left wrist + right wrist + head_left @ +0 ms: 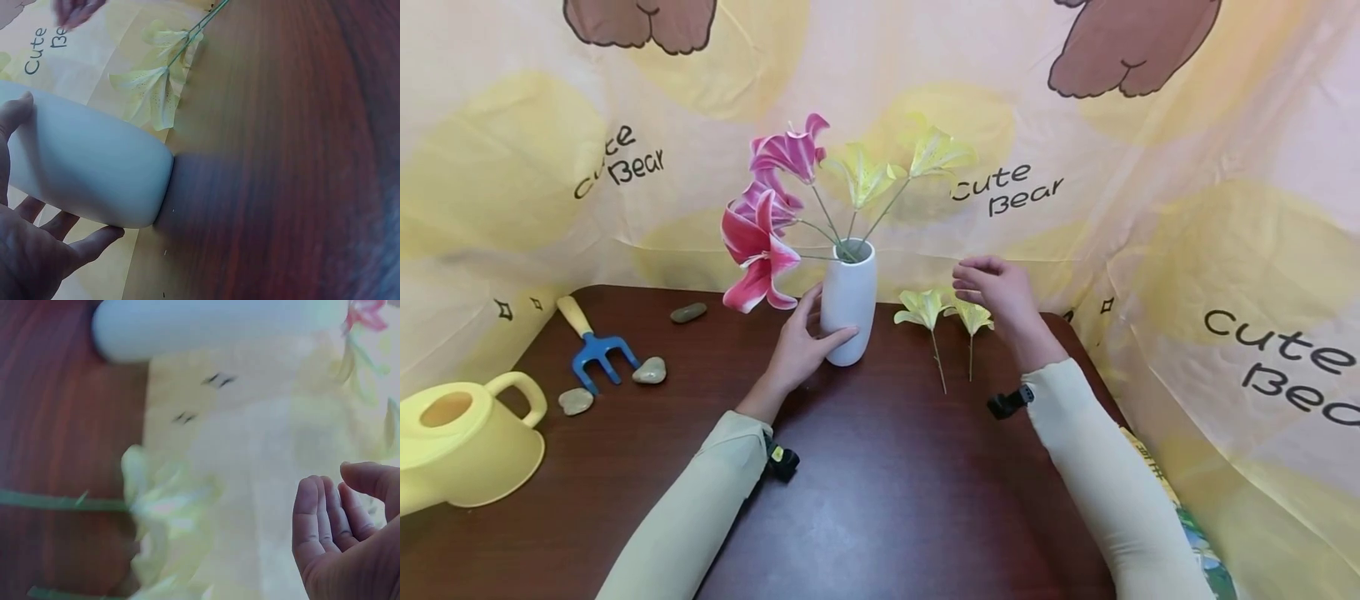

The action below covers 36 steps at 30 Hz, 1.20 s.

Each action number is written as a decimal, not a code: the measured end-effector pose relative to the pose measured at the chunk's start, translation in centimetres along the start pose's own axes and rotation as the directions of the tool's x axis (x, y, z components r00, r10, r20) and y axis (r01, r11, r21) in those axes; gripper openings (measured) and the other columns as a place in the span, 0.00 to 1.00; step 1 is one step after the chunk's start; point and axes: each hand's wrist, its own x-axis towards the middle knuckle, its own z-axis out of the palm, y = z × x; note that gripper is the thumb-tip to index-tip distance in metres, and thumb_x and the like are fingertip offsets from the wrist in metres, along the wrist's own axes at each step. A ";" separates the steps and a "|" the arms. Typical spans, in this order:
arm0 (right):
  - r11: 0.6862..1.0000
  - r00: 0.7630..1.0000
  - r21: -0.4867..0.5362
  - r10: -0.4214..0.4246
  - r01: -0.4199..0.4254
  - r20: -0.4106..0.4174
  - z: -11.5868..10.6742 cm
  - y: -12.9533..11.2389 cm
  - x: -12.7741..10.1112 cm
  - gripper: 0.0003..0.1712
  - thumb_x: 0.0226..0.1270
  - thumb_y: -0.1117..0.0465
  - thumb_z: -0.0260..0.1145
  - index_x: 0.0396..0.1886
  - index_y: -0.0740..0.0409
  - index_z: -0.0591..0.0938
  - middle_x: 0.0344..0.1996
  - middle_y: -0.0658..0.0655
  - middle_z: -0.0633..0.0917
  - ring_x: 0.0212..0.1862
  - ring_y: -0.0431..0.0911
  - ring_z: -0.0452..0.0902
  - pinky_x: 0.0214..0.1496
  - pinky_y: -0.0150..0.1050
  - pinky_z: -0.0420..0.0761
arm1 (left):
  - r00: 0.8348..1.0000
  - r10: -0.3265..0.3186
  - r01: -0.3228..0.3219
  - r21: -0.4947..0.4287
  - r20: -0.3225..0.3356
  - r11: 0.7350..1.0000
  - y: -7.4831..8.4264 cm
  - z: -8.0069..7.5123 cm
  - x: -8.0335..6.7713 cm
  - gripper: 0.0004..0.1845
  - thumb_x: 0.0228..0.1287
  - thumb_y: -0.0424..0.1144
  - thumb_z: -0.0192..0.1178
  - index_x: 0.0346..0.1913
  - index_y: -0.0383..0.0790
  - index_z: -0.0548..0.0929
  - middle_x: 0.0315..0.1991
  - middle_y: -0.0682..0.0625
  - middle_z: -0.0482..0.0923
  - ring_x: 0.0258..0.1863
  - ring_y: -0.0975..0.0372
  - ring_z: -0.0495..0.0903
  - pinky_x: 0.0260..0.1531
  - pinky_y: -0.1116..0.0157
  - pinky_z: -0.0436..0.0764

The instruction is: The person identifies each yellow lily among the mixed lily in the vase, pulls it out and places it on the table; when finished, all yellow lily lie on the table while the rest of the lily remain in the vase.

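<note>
A white vase (848,308) stands upright near the back of the table, with my left hand (801,346) gripping its lower side, thumb across the front. Out of its mouth rise pink lilies (760,250) leaning left and yellow lilies (867,177) leaning right. My right hand (996,296) is in the air right of the vase, fingers loosely bent and holding nothing, as the right wrist view shows. Just below and left of it, two loose yellow lilies (922,310) lie on the table, stems toward me. In the left wrist view the fingers (94,245) press the vase's side.
On the left are a yellow watering can (471,442), a blue hand fork (598,354) with a pale handle, and several stones (650,371). A printed cloth (700,200) hangs behind the table's back edge. A colourful packet (1202,542) lies past the right edge.
</note>
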 end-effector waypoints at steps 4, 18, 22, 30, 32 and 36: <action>0.998 0.998 0.037 -0.050 0.049 0.034 2.5 -2.0 0.2 0.17 0.78 0.63 0.75 0.60 0.66 0.84 0.42 0.49 0.91 0.42 0.41 0.93 0.52 0.33 0.93 | 1.000 -0.002 0.002 -0.003 0.002 1.000 0.0 0.0 -0.1 0.50 0.68 0.50 0.81 0.88 0.62 0.64 0.80 0.43 0.74 0.77 0.41 0.78 0.75 0.36 0.81; 0.961 0.987 0.257 -0.129 0.101 0.094 10.3 -5.1 1.2 0.27 0.79 0.64 0.74 0.72 0.66 0.80 0.51 0.55 0.89 0.48 0.46 0.92 0.58 0.38 0.94 | 1.000 0.005 -0.005 -0.002 0.004 1.000 -0.3 -0.1 0.1 0.51 0.67 0.50 0.82 0.87 0.62 0.65 0.79 0.44 0.75 0.78 0.42 0.78 0.75 0.36 0.81; 0.936 0.990 0.343 -0.118 0.085 0.077 12.0 -4.9 1.2 0.25 0.78 0.67 0.74 0.71 0.64 0.80 0.48 0.55 0.88 0.46 0.47 0.92 0.59 0.40 0.94 | 1.000 0.003 -0.003 -0.002 0.007 1.000 -0.3 -0.1 0.1 0.51 0.67 0.50 0.82 0.87 0.62 0.65 0.79 0.44 0.75 0.77 0.41 0.78 0.74 0.37 0.82; 0.899 0.985 0.413 -0.172 0.146 0.027 13.6 -4.2 0.9 0.28 0.77 0.71 0.73 0.72 0.66 0.77 0.41 0.55 0.88 0.42 0.46 0.90 0.53 0.37 0.94 | 1.000 0.007 -0.007 0.007 0.004 1.000 -0.4 -0.1 0.2 0.51 0.67 0.51 0.82 0.87 0.63 0.65 0.79 0.44 0.75 0.78 0.41 0.78 0.74 0.36 0.82; 0.891 0.983 0.425 -0.182 0.159 0.015 13.7 -4.1 0.9 0.26 0.76 0.72 0.73 0.70 0.65 0.78 0.39 0.54 0.89 0.41 0.46 0.90 0.52 0.37 0.94 | 1.000 0.009 -0.009 0.007 0.003 1.000 -0.4 -0.1 0.2 0.51 0.67 0.50 0.82 0.87 0.62 0.65 0.79 0.44 0.76 0.77 0.41 0.78 0.74 0.36 0.82; 0.869 0.978 0.458 -0.207 0.188 -0.009 13.9 -3.9 1.0 0.21 0.76 0.74 0.72 0.63 0.61 0.80 0.36 0.53 0.89 0.38 0.46 0.90 0.48 0.36 0.94 | 1.000 0.006 -0.006 0.008 0.001 1.000 -0.4 -0.1 0.2 0.51 0.67 0.50 0.82 0.87 0.62 0.65 0.79 0.44 0.75 0.77 0.42 0.78 0.72 0.37 0.84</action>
